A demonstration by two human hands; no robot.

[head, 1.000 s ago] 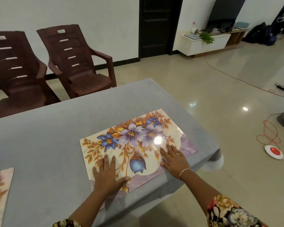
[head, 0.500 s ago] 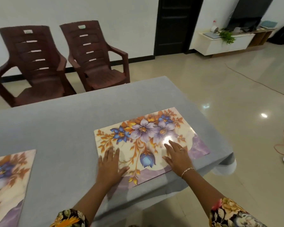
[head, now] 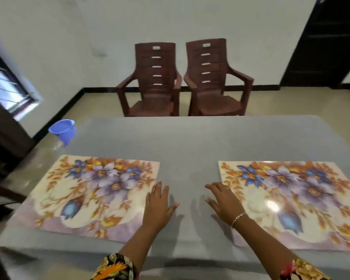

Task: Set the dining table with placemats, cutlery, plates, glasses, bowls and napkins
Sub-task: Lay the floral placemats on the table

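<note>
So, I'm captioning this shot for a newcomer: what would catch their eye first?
The left placemat and right placemat, both boldly floral, lie flat on the grey table. Between them the left hand and right hand spread open, each at its mat's inner edge. Two brown chairs stand beyond.

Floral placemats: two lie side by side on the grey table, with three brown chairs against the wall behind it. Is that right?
Not quite. The head view shows two brown chairs, not three: the left chair and the right chair. The left placemat and the right placemat do lie side by side on the grey table.
</note>
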